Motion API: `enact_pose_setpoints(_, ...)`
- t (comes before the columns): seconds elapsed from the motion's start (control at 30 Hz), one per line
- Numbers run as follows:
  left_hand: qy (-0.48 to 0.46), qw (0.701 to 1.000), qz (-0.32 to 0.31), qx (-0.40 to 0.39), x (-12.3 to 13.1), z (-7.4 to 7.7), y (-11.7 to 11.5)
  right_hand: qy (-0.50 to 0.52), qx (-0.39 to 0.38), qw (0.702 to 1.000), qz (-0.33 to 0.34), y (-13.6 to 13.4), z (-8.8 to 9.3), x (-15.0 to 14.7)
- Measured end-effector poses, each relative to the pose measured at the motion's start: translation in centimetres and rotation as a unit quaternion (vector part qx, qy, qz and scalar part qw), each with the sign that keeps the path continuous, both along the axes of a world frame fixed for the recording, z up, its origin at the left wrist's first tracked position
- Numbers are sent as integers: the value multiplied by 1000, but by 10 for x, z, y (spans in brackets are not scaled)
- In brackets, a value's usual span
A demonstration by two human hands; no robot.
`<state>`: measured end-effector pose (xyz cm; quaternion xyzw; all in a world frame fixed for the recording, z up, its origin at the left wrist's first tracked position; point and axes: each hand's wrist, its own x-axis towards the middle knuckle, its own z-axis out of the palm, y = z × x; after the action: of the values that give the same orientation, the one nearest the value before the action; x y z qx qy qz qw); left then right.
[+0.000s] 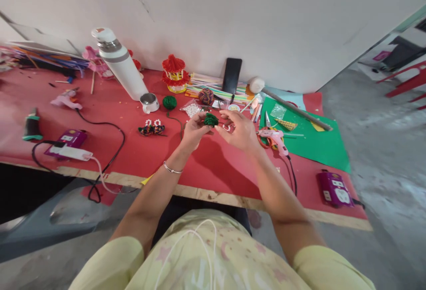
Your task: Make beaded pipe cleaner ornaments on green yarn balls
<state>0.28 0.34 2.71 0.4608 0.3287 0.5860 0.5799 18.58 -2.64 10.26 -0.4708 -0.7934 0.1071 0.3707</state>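
A small dark green yarn bundle (211, 120) is held above the red table covering, in front of my body. My left hand (195, 129) pinches it from the left between thumb and fingers. On the other side my right hand (240, 129) has its thumb and fingertips curled in at the bundle's right edge; any loose strand between them is too small to make out. White beads (227, 128) show partly behind the right fingers. A green yarn ball (169, 102) and a multicoloured yarn ball (206, 96) lie beyond my hands, beside a bag of white beads (192, 109).
Left stand a white flask (121, 65), a metal cup (149, 102), dark yarn pieces with bead loops (151, 129), a glue gun (66, 99) and a corded purple power box (70, 141). Right lie a pink glue gun (274, 138), scissors (267, 120), a stick (296, 109) and another purple box (335, 188).
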Motion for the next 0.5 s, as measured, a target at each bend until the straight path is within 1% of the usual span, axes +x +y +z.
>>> enact_pose_setpoints(0.07, -20, 999, -12, -27, 0, -1, 0, 42, -22, 999, -6, 1, -12, -6)
enact_pose_setpoints(0.17, -46, 997, -33, -55, 0, -1, 0, 72, -34, 997, -11, 6, -25, -15)
enact_pose_setpoints(0.33, -85, 990, -51, -104, -2, 5, -2, 82, -26, 996, -8, 13, -33, -17)
enact_pose_setpoints(0.43, -65, 991, -51, -107, -5, 9, -2, 90, -47, 995, 9, 14, -37, -12)
enact_pose_setpoints(0.5, -42, 994, -34, -94, -5, 9, -1, 99, -71, 992, 29, 15, -40, -10)
